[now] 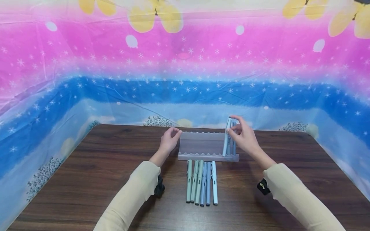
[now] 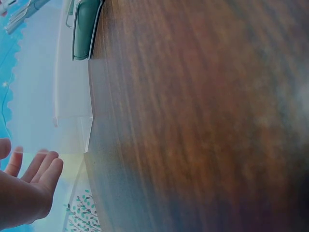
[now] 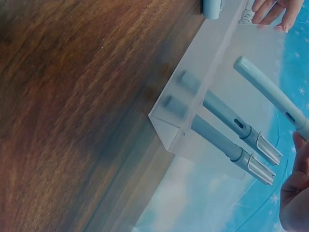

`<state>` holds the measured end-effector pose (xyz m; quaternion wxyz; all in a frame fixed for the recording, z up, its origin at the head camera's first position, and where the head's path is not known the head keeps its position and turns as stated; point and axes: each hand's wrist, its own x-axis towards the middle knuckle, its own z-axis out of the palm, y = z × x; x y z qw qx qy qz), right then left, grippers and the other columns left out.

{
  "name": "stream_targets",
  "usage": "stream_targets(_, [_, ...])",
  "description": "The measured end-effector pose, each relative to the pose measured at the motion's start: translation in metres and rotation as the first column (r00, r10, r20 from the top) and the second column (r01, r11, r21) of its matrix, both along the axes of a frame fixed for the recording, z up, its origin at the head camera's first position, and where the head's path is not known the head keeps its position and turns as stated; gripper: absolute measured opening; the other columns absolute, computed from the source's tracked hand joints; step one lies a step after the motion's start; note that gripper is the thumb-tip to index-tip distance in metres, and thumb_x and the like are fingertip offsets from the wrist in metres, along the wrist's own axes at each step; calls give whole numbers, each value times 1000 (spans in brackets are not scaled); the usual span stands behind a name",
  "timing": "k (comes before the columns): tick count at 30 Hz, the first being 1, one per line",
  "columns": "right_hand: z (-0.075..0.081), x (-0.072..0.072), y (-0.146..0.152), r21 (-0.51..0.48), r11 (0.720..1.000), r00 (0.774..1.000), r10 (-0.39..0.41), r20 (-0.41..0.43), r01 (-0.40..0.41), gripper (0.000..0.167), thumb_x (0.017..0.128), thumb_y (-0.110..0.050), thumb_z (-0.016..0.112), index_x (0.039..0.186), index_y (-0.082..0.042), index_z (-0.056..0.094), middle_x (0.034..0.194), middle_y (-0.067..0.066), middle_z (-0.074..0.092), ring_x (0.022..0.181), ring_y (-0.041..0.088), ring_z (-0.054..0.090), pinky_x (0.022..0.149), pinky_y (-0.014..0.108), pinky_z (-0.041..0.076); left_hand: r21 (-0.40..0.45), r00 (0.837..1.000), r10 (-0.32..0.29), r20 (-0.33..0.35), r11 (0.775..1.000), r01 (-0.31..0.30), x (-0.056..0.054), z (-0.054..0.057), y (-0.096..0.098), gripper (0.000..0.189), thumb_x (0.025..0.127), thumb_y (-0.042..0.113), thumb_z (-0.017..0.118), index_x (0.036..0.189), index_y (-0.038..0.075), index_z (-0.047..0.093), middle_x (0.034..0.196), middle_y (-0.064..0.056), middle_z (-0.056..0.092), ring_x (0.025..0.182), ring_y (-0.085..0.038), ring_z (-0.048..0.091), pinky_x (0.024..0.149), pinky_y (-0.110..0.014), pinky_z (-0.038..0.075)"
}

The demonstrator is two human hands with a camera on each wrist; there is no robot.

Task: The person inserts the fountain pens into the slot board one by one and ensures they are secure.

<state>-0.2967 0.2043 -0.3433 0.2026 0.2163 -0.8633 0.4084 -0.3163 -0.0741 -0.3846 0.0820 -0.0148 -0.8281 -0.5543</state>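
Note:
A frosted clear pen rack [image 1: 199,141] with scalloped edges stands on the table. At its upper left corner, my left hand [image 1: 170,140] pinches the edge between thumb and fingers. My right hand [image 1: 244,136] holds a light blue pen [image 1: 226,138] near its upper end, tilted over the rack's right part. In the right wrist view this pen's [image 3: 270,89] lower end is above the rack's front ledge. Two blue-grey pens, one nearer the end [image 3: 217,137] and one beside it [image 3: 227,113], lean in the rack's rightmost slots, clips up.
In front of the rack lie several pens in a row: green ones [image 1: 189,183] at left, blue-grey ones [image 1: 203,184] in the middle, and a pale blue one [image 1: 214,183] at right. Behind the brown wooden table [image 1: 115,144] hangs a patterned cloth [image 1: 179,89].

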Motion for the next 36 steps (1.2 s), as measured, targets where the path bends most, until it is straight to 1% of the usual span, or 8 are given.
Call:
stream_targets(7, [-2, -3, -2, -41, 998, 995, -40, -91, 36, 47, 85, -16, 58, 128, -17, 40, 80, 4, 64, 48, 16, 45, 42, 29, 36, 1, 1000, 1, 1, 1000, -1, 0, 0, 0, 22, 89, 25, 52, 98, 5, 56, 98, -11, 57, 95, -27, 50, 82, -41, 38])
stream_targets(13, [-9, -5, -4, -20, 998, 986, -61, -153, 59, 46, 85, -15, 58, 127, -15, 40, 81, 7, 64, 47, 13, 46, 39, 28, 37, 4, 1000, 4, 0, 1000, -4, -1, 1, 0, 22, 89, 25, 52, 97, 5, 56, 97, -11, 58, 94, -27, 50, 82, -41, 38])
stream_targets(19, [-16, -4, -7, 2, 997, 982, -79, -170, 81, 45, 85, -16, 58, 127, -18, 40, 82, 7, 64, 48, 12, 46, 39, 28, 38, 2, 1000, 6, 2, 1000, -6, -1, 0, 1, 22, 89, 26, 52, 97, 6, 56, 97, -11, 58, 93, -26, 51, 81, -40, 39])
stream_targets(22, [-19, -4, -7, 14, 996, 980, -85, -178, 89, 45, 85, -17, 58, 127, -19, 40, 81, 6, 63, 47, 11, 45, 39, 28, 37, 2, 1000, 5, 1, 1000, -5, 0, 0, 0, 22, 89, 25, 52, 97, 5, 56, 97, -11, 58, 93, -26, 51, 81, -40, 39])
stream_targets(29, [-26, -5, -5, 46, 996, 980, -71, -187, 81, 45, 85, -17, 59, 126, -16, 40, 79, 4, 63, 45, 9, 44, 38, 27, 35, -4, 1000, 3, 0, 1000, -3, -1, 0, 0, 22, 89, 25, 52, 97, 5, 56, 98, -11, 58, 95, -27, 51, 82, -41, 38])
stream_targets(36, [-27, -6, -4, 54, 995, 984, -71, -161, 81, 45, 85, -19, 59, 126, -15, 41, 79, 3, 63, 46, 10, 45, 39, 27, 36, -9, 1000, 2, -7, 1000, -2, -1, 0, 0, 22, 89, 25, 52, 97, 5, 56, 98, -11, 58, 95, -27, 51, 82, -41, 38])
